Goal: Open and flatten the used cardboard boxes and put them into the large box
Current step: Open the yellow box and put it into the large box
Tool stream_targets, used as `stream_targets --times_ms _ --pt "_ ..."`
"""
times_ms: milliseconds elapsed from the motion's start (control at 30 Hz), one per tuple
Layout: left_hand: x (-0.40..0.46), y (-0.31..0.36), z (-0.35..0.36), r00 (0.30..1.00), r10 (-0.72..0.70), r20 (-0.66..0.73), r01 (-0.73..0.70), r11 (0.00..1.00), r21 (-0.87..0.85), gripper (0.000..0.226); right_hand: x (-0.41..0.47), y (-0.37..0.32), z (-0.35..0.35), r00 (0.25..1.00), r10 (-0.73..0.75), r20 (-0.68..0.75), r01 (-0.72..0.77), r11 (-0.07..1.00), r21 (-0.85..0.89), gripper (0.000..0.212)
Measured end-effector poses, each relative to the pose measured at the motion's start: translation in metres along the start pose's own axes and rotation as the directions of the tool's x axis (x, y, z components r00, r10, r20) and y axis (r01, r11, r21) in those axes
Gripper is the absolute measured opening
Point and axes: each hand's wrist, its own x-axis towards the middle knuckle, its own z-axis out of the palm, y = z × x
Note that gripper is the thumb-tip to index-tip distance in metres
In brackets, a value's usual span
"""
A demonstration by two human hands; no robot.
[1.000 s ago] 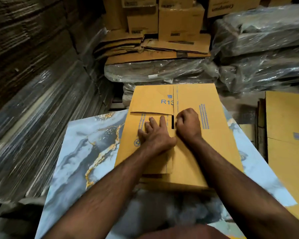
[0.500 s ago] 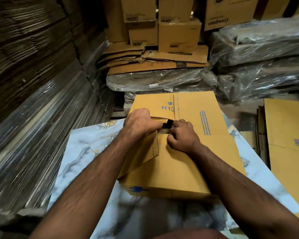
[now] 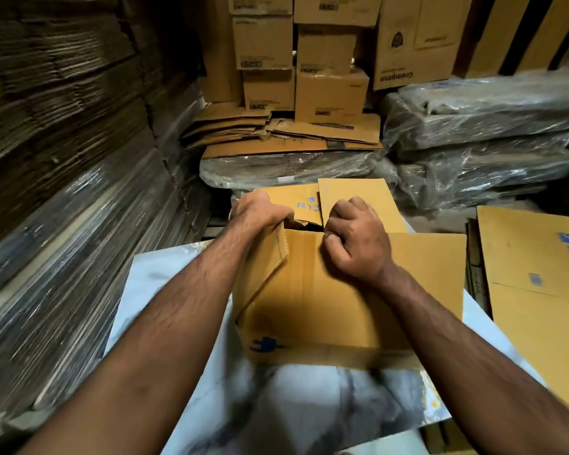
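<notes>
A yellow-brown cardboard box (image 3: 326, 307) with blue print lies on a marble-patterned table top (image 3: 165, 290) in front of me. Its top flaps are partly lifted, and a dark gap shows between them. My left hand (image 3: 260, 213) grips the edge of the left flap, which stands tilted up. My right hand (image 3: 358, 241) curls its fingers over the edge of the right flap at the gap. The far flaps marked "R13" stick up behind both hands.
A large flat cardboard sheet (image 3: 536, 274) lies at the right, beside the table. Flattened boxes (image 3: 286, 136) sit on plastic-wrapped bundles behind, with stacked cartons (image 3: 329, 60) above. Wrapped cardboard stacks (image 3: 63, 224) line the left side, and more wrapped bundles (image 3: 483, 142) fill the back right.
My hands went from pressing on the shut flaps to gripping their edges. The left flap has swung up, and the gap between the flaps has widened.
</notes>
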Motion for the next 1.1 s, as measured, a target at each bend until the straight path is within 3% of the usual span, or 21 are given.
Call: stream_targets --times_ms 233,400,433,500,567,600,700,767,833,933,1000,1033,1100 --pt "-0.005 -0.008 0.008 0.999 0.029 -0.031 -0.029 0.999 -0.02 0.055 -0.012 -0.045 -0.032 0.996 -0.064 -0.056 0.062 0.997 -0.048 0.023" --pt "-0.015 -0.009 0.006 0.999 0.024 -0.038 -0.024 1.0 0.0 0.06 -0.036 -0.091 -0.059 0.985 -0.158 -0.073 0.15 0.984 -0.101 0.029" --pt "-0.018 -0.008 0.006 0.999 0.039 -0.009 -0.039 0.999 0.006 0.063 -0.044 -0.099 -0.065 0.983 -0.173 -0.058 0.166 0.98 -0.108 0.03" --pt "-0.02 -0.014 0.017 0.965 0.076 0.253 -0.067 0.997 -0.046 0.068 -0.062 -0.109 -0.076 0.988 -0.155 -0.02 0.152 0.982 -0.114 0.031" --pt "-0.039 -0.033 0.034 0.797 0.046 0.602 -0.012 0.998 -0.06 0.065 -0.08 -0.113 -0.087 0.993 -0.107 0.041 0.111 0.987 -0.116 0.031" --pt "-0.047 -0.045 0.046 0.747 0.03 0.664 -0.068 0.997 0.031 0.064 -0.091 -0.115 -0.093 0.993 -0.074 0.094 0.085 0.989 -0.124 0.031" --pt "-0.061 -0.071 0.069 0.773 0.171 0.61 -0.36 0.911 0.2 0.061 -0.115 -0.122 -0.1 0.962 0.045 0.27 -0.008 0.991 -0.135 0.03" --pt "-0.072 -0.076 0.076 0.755 0.27 0.598 -0.423 0.897 0.129 0.061 -0.13 -0.12 -0.097 0.914 0.133 0.383 -0.086 0.987 -0.138 0.035" --pt "-0.082 -0.08 0.082 0.752 0.299 0.588 -0.483 0.857 0.182 0.075 -0.144 -0.117 -0.089 0.826 0.195 0.529 -0.144 0.98 -0.136 0.048" --pt "-0.104 -0.09 0.096 0.771 0.303 0.559 -0.541 0.776 0.325 0.094 -0.169 -0.115 -0.072 0.614 0.281 0.738 -0.182 0.96 -0.214 0.071" --pt "-0.116 -0.101 0.104 0.777 0.322 0.541 -0.555 0.757 0.346 0.101 -0.183 -0.118 -0.06 0.48 0.342 0.808 -0.228 0.938 -0.261 0.07" --pt "-0.121 -0.106 0.107 0.782 0.335 0.525 -0.56 0.749 0.356 0.103 -0.188 -0.119 -0.055 0.465 0.351 0.813 -0.244 0.933 -0.264 0.068" --pt "-0.125 -0.111 0.109 0.796 0.342 0.499 -0.552 0.748 0.369 0.105 -0.19 -0.118 -0.048 0.505 0.376 0.777 -0.249 0.925 -0.286 0.064"
